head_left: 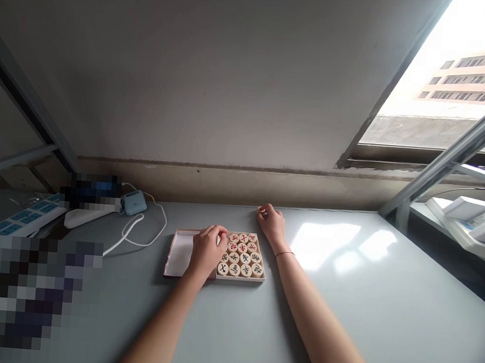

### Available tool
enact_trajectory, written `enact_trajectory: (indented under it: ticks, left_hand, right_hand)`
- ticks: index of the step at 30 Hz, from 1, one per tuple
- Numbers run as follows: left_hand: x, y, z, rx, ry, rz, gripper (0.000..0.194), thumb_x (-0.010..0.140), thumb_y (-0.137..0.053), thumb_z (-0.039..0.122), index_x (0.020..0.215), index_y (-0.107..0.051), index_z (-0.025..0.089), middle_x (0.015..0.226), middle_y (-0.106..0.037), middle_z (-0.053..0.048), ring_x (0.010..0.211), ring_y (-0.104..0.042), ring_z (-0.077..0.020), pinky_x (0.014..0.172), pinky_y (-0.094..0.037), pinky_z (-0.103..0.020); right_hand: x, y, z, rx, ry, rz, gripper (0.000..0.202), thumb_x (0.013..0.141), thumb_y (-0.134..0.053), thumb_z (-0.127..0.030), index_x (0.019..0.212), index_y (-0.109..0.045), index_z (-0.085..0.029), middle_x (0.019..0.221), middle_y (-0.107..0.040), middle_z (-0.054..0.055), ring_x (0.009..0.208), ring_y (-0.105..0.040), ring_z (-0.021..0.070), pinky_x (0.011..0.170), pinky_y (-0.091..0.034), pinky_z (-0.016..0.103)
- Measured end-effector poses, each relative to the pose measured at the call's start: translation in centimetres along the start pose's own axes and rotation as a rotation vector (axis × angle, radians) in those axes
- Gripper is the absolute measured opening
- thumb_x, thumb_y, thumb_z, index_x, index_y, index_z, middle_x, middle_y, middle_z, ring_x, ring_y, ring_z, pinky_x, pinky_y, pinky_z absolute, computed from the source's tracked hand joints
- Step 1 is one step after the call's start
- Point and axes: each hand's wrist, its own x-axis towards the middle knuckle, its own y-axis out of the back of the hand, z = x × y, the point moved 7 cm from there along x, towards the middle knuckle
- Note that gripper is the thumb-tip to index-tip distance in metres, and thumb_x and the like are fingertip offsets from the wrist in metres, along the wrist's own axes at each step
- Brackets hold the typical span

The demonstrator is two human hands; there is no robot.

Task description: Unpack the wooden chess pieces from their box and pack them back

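Note:
An open box (241, 279) lies on the grey table, filled with rows of round wooden chess pieces (245, 258) marked in red and black characters. Its lid (178, 255) is folded out to the left. My left hand (209, 249) is over the seam between lid and box, fingers curled at the upper left pieces; what they hold, if anything, is hidden. Beyond the box's upper right corner, my right hand (271, 222) pinches a small round piece (260, 210) near the table's back edge.
At the left are power strips (25, 219), a light blue charger (134, 202) and a looped white cable (165, 226). A wall (208, 184) runs behind the table (342, 301). White devices (470, 213) sit on a shelf at the right.

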Motion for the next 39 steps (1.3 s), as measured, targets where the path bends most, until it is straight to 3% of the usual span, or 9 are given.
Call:
enact_trajectory:
  ticks: [6, 11, 14, 17, 20, 23, 30, 35, 39]
  left_hand:
    - [0.0, 0.4, -0.7, 0.154, 0.013, 0.056, 0.016, 0.084, -0.051, 0.015, 0.087, -0.066, 0.020, 0.092, -0.061, -0.006, 0.089, -0.062, -0.0200, 0.082, -0.048, -0.031]
    - [0.0, 0.4, -1.0, 0.222, 0.059, -0.020, 0.021, 0.087, -0.050, 0.019, 0.098, -0.067, 0.021, 0.092, -0.057, -0.005, 0.083, -0.062, -0.0180, 0.077, -0.047, -0.029]
    - [-0.2, 0.0, -0.6, 0.290, 0.057, -0.089, 0.022, 0.088, -0.048, 0.021, 0.093, -0.070, 0.021, 0.091, -0.060, -0.005, 0.087, -0.060, -0.0197, 0.079, -0.045, -0.031]
    - [-0.6, -0.5, -0.2, 0.385, 0.071, -0.157, 0.026, 0.090, -0.046, 0.026, 0.089, -0.072, 0.022, 0.093, -0.062, -0.007, 0.094, -0.057, -0.0244, 0.078, -0.043, -0.035]
    - [-0.9, -0.9, 0.2, 0.438, 0.093, -0.206, 0.033, 0.093, -0.041, 0.030, 0.089, -0.072, 0.022, 0.098, -0.061, -0.009, 0.099, -0.053, -0.0272, 0.079, -0.042, -0.038]
    - [-1.0, -1.1, 0.3, 0.444, 0.126, -0.219, 0.037, 0.094, -0.038, 0.030, 0.086, -0.073, 0.022, 0.100, -0.059, -0.010, 0.101, -0.050, -0.0279, 0.079, -0.041, -0.040]
    - [-0.5, -1.5, 0.6, 0.406, 0.156, -0.163, 0.040, 0.092, -0.041, 0.044, 0.090, -0.075, 0.023, 0.101, -0.057, -0.012, 0.101, -0.047, -0.0303, 0.082, -0.040, -0.044]
    - [-0.2, -2.1, 1.1, 0.397, 0.157, -0.142, 0.035, 0.090, -0.045, 0.040, 0.088, -0.074, 0.021, 0.102, -0.060, -0.012, 0.101, -0.048, -0.0311, 0.082, -0.039, -0.045]
    - [-0.1, -2.1, 1.7, 0.322, 0.095, -0.103, 0.023, 0.088, -0.051, 0.033, 0.086, -0.070, 0.022, 0.095, -0.068, -0.009, 0.100, -0.050, -0.0301, 0.082, -0.038, -0.042]
  right_hand:
    - [0.0, 0.3, -0.4, 0.025, 0.014, 0.027, 0.019, 0.083, -0.049, -0.024, 0.097, -0.061, -0.023, 0.094, -0.069, 0.005, 0.086, -0.054, 0.0225, 0.076, -0.041, 0.032]
    - [-1.7, 2.9, -1.8, 0.115, 0.069, 0.229, 0.026, 0.086, -0.045, -0.035, 0.101, -0.059, -0.019, 0.099, -0.064, 0.010, 0.087, -0.054, 0.0222, 0.079, -0.044, 0.035]
    - [-3.8, 3.4, -3.4, 0.138, 0.137, 0.082, 0.027, 0.090, -0.039, -0.037, 0.097, -0.060, -0.020, 0.092, -0.066, 0.008, 0.074, -0.056, 0.0191, 0.067, -0.043, 0.030]
    - [-6.2, 3.6, -4.1, 0.132, 0.065, -0.147, 0.033, 0.093, -0.036, -0.044, 0.092, -0.061, -0.021, 0.080, -0.067, 0.005, 0.064, -0.058, 0.0176, 0.056, -0.038, 0.026]
    - [-8.0, 4.1, -4.7, 0.107, -0.038, -0.301, 0.046, 0.095, -0.030, -0.052, 0.087, -0.063, -0.021, 0.073, -0.068, 0.006, 0.066, -0.062, 0.0200, 0.056, -0.037, 0.026]
    - [-8.7, 4.5, -5.3, 0.092, -0.070, -0.382, 0.051, 0.095, -0.028, -0.055, 0.094, -0.065, -0.020, 0.081, -0.071, 0.008, 0.075, -0.064, 0.0216, 0.059, -0.038, 0.026]
    - [-8.5, 4.4, -5.7, 0.117, -0.059, -0.459, 0.051, 0.095, -0.029, -0.056, 0.104, -0.064, -0.020, 0.078, -0.070, 0.006, 0.072, -0.064, 0.0204, 0.058, -0.038, 0.026]
    - [-8.5, 4.1, -5.5, 0.113, -0.057, -0.451, 0.052, 0.095, -0.029, -0.057, 0.104, -0.064, -0.021, 0.071, -0.067, 0.004, 0.067, -0.062, 0.0200, 0.057, -0.039, 0.027]
    - [-8.2, 4.6, -5.8, 0.138, 0.050, -0.270, 0.048, 0.095, -0.032, -0.052, 0.095, -0.067, -0.020, 0.088, -0.067, 0.008, 0.076, -0.064, 0.0201, 0.066, -0.047, 0.031]
